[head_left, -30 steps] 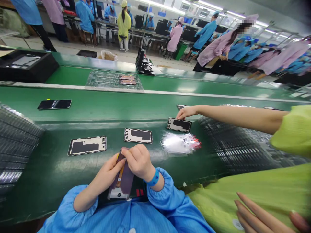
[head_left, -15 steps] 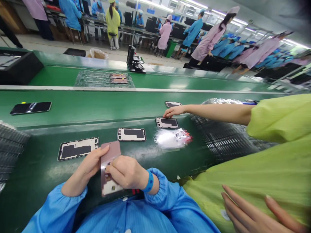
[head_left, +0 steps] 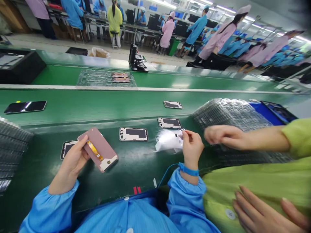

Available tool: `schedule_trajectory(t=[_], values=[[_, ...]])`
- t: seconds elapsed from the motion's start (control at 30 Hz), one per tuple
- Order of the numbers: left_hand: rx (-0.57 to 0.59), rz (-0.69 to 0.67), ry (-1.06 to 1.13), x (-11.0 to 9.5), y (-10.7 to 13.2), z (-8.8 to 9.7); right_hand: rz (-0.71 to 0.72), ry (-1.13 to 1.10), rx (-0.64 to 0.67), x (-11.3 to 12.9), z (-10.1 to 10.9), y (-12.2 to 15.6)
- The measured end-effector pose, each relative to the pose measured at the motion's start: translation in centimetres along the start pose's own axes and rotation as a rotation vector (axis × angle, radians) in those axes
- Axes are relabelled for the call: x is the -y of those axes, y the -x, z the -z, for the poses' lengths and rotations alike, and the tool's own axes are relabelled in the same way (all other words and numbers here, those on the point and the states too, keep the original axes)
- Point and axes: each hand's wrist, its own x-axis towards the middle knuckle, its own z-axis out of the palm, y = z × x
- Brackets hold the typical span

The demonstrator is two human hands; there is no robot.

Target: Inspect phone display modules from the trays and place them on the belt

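Note:
My left hand (head_left: 73, 158) grips a pink phone panel (head_left: 98, 149) with an orange flex strip, held tilted above the green bench. My right hand (head_left: 191, 147) is off to the right, its fingers pinched on a small white film piece at the edge of a pile of clear film (head_left: 168, 142). Three phone frames lie in a row on the bench: one (head_left: 66, 147) partly under the panel, one (head_left: 133, 134) in the middle, one (head_left: 169, 123) further right.
A person in a yellow-green sleeve sits at my right; one hand (head_left: 222, 135) hovers over stacked clear trays (head_left: 230, 113), the other (head_left: 262, 212) rests low. On the conveyor (head_left: 97, 105) lie a black phone (head_left: 25, 106) and another frame (head_left: 172, 104). More trays (head_left: 12, 142) stand at the left.
My hands have separated: the left carried the pink panel left, the right went over to the film pile. The neighbour's hand drew back from the frames to above the trays.

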Motion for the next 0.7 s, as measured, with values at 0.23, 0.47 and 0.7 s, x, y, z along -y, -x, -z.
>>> schedule_trajectory(t=[0.23,0.47,0.7], values=[[0.075,0.013,0.099,0.2,1.7,-0.8,-0.205,0.103,-0.003,-5.2,-1.9,-0.7],[0.234,0.005,0.111,0.9,1.7,-1.3,-0.335,-0.037,0.066,-1.1,-2.7,0.0],[0.468,0.039,0.016,3.5,1.9,-4.8,-0.350,-0.672,0.906,11.5,-6.5,4.5]])
